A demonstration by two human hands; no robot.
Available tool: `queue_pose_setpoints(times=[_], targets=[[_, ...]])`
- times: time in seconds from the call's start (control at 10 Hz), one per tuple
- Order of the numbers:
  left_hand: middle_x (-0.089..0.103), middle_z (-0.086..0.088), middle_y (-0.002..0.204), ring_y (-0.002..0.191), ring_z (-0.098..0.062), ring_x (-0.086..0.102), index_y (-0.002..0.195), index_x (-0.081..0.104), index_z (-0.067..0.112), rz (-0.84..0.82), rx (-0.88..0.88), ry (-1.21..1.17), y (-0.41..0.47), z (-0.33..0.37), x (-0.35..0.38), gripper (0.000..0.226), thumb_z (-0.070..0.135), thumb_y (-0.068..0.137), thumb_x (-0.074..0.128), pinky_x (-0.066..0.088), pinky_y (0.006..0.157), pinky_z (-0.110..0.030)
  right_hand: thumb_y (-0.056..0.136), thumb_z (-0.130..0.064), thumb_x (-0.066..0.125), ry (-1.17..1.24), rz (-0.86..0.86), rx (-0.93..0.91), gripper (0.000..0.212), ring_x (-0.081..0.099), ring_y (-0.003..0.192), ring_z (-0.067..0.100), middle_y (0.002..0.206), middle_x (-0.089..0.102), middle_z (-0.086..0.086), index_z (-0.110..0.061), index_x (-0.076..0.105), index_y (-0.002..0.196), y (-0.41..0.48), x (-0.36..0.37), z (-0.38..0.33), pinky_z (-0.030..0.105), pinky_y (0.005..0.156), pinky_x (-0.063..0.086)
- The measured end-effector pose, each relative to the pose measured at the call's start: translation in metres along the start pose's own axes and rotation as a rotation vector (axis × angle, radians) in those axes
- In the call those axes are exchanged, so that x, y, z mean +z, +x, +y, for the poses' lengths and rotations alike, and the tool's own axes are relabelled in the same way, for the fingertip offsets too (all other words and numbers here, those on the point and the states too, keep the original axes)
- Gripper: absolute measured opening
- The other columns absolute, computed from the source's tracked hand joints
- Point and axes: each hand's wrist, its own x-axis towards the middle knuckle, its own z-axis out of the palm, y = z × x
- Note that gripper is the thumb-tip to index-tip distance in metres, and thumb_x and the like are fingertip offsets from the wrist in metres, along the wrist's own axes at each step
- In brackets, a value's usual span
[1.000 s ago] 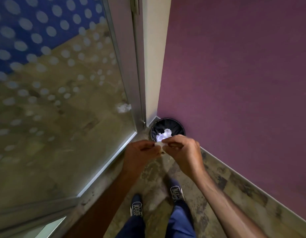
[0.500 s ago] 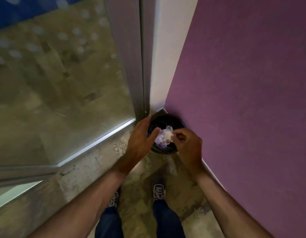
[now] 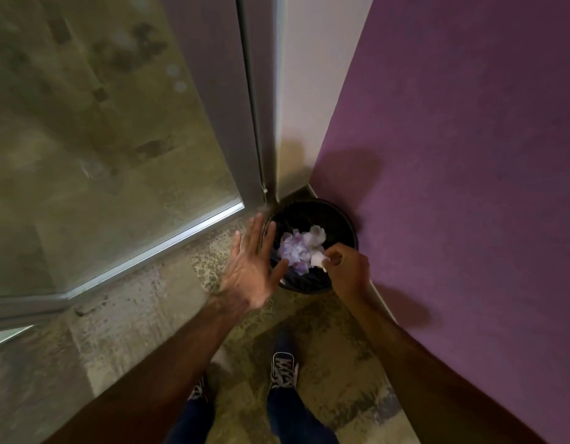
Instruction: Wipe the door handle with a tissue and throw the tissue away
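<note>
A small black waste bin (image 3: 338,219) stands on the floor in the corner, with crumpled white and lilac tissues (image 3: 298,248) inside. My right hand (image 3: 349,272) is over the bin's right rim, its fingertips pinched on a small white tissue (image 3: 318,260). My left hand (image 3: 251,267) hovers at the bin's left rim, palm flat, fingers spread, holding nothing. The door handle is out of view.
A glass door (image 3: 101,139) with a metal frame (image 3: 254,123) fills the left. A purple wall (image 3: 463,155) runs along the right, close to the bin. My two shoes (image 3: 282,370) stand on mottled floor just behind the bin.
Both hands came down from in front of me to the bin. My left hand let go of the tissue and spread open; my right hand keeps the tissue pinched above the bin.
</note>
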Motion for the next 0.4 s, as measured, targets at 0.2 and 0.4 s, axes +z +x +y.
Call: queue_pose_setpoints(times=[0.2, 0.4], targets=[[-0.019, -0.004, 0.171, 0.153, -0.015, -0.026, 0.166, 0.000, 0.018, -0.077, 0.015, 0.047, 0.029, -0.021, 0.044, 0.096, 0.072, 0.087, 0.005, -0.011, 0.129, -0.042, 0.083, -0.005, 0.075, 0.049, -0.010, 0.062, 0.011, 0.072, 0.094, 0.033, 0.097, 0.079, 0.012, -0.010, 0.080, 0.091, 0.047, 0.057, 0.033, 0.035, 0.079, 0.054], [-0.025, -0.002, 0.170, 0.155, -0.017, -0.028, 0.165, -0.007, 0.022, -0.107, 0.044, 0.063, 0.044, -0.038, 0.065, 0.094, 0.076, 0.089, 0.003, -0.016, 0.127, -0.039, 0.096, -0.002, 0.056, -0.028, -0.055, -0.002, 0.031, 0.064, 0.118, 0.042, 0.124, 0.071, 0.022, -0.007, 0.075, 0.120, 0.074, 0.081, 0.043, 0.046, 0.100, 0.052]])
